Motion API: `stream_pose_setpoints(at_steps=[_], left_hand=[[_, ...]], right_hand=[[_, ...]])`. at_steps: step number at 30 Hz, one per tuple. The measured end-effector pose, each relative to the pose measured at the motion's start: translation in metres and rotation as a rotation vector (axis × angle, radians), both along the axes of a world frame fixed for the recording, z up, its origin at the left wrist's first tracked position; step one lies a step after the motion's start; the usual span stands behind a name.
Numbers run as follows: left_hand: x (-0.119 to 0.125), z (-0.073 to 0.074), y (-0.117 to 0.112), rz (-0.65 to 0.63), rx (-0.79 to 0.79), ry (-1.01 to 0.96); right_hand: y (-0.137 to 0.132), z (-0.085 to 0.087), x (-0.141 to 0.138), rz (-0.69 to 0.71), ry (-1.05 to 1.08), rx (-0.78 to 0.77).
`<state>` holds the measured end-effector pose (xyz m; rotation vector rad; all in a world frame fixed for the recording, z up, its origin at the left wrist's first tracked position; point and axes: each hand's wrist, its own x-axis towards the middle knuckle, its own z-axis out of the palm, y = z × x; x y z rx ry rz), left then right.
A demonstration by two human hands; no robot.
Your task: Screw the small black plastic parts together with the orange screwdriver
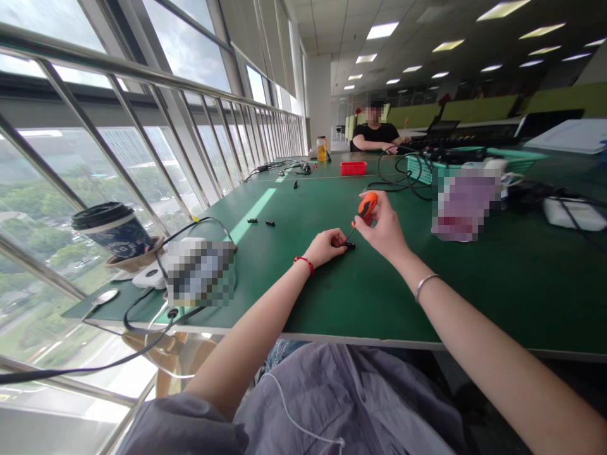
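Note:
On the green tabletop (389, 284), my left hand (326, 246) is closed on a small black part (349, 245), whose end sticks out past the fingertips. My right hand (382, 227) grips an orange and black screwdriver (367, 205), held tilted above the part. The thin shaft runs down to the part; whether its tip sits in a screw is too small to tell. Two similar small black pieces (252, 220) lie apart from my hands, to the left, and another black piece (295, 184) lies farther back.
At left are a coffee cup (111, 230), a white power strip (150, 275) and cables near the railing (142, 79). A red tray (353, 168) and a jar (322, 149) stand farther back. A teal basket (420, 169) with cables is at right. Another person (374, 134) sits across.

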<state>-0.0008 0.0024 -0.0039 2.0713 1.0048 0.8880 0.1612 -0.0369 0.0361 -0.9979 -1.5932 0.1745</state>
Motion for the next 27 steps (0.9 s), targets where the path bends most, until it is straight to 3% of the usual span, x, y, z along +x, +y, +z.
stream_pose_setpoints(at_steps=[27], left_hand=[[0.0017,0.0017,0.0009,0.027,0.007,0.011]], right_hand=[[-0.0002,0.0011,-0.004,-0.009,-0.067,-0.004]])
